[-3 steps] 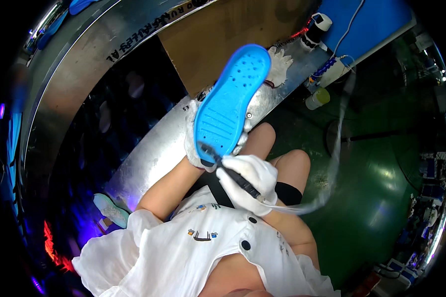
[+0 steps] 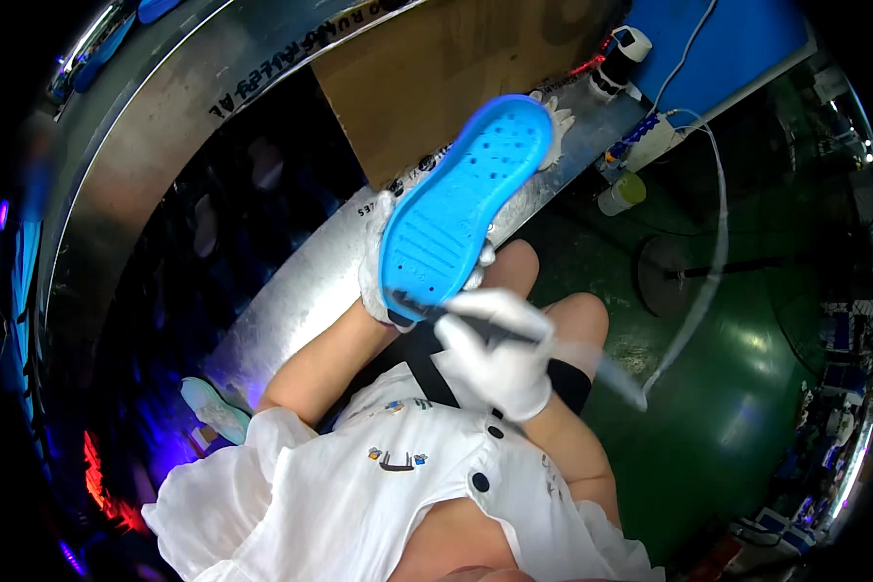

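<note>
Blue shoe sole (image 2: 456,218) just above centre, hollow side facing the camera – toe end toward 1 o'clock, heel end toward 7. Round holes at the toe half, ridges across the heel half. Left hand (image 2: 371,262), white-gloved, at 10 o'clock from centre: cupped under the sole near the heel, part of the glove along the left edge, fingertips curled round the right edge, firm hold. Right hand (image 2: 504,354), also white-gloved, between 4 and 5 o'clock: fingers closed round a dark pen-like tool (image 2: 495,334), its tip over the sole's heel end. Tip is blurred, can't tell if it touches. Pale tube (image 2: 720,257) loops out at 3 o'clock.

Surroundings: metal table (image 2: 296,291) running from 9 toward 1 o'clock, brown cardboard (image 2: 388,107) near 12. Spare white glove (image 2: 561,121) at 1 o'clock, partly hidden behind the toe end; white-and-black device (image 2: 619,63) farther out, same direction. Jar with yellowish top (image 2: 627,189) at 2 o'clock – pale teal sole (image 2: 215,412) at 8. Green floor (image 2: 747,398) at 4.
</note>
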`<state>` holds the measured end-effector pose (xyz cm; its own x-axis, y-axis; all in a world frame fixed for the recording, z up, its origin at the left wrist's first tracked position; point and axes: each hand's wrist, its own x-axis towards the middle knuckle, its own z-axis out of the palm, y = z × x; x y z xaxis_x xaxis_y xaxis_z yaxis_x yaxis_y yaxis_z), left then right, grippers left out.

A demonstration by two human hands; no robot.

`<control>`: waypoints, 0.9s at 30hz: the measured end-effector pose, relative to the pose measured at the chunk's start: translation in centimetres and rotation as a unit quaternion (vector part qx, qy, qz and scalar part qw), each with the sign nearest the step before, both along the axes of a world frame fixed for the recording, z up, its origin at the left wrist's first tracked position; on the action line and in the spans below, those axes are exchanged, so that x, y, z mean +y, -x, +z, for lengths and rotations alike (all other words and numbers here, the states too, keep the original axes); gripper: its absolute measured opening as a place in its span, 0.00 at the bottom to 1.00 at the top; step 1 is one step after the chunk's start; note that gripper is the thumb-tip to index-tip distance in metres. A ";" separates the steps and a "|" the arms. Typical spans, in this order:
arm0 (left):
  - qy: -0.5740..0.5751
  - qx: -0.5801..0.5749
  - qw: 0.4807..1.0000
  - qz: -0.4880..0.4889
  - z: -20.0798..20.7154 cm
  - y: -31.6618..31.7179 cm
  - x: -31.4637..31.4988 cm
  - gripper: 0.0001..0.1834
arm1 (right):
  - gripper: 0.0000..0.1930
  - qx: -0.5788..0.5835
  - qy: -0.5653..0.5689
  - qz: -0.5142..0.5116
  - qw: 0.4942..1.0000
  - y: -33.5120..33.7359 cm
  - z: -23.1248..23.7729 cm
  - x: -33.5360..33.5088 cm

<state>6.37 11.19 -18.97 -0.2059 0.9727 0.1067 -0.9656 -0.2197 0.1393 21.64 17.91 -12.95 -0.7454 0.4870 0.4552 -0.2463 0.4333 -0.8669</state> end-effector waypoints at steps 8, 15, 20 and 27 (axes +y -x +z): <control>0.010 0.038 0.999 0.027 1.0 -0.4 0.7 0.46 | 0.14 0.062 -0.157 -0.051 0.984 1.0 -0.6 1.5; -0.070 -0.040 0.997 -0.006 0.3 -1.1 1.1 0.46 | 0.16 0.049 -0.205 -0.026 0.977 0.7 -0.8 1.6; -0.026 -0.018 0.999 0.000 -0.6 -0.6 0.5 0.54 | 0.17 0.030 -0.250 -0.005 0.968 0.2 -0.4 1.6; 0.011 -0.060 0.997 -0.051 -0.9 -0.3 0.4 0.55 | 0.16 0.029 -0.247 0.026 0.968 -0.2 0.0 1.2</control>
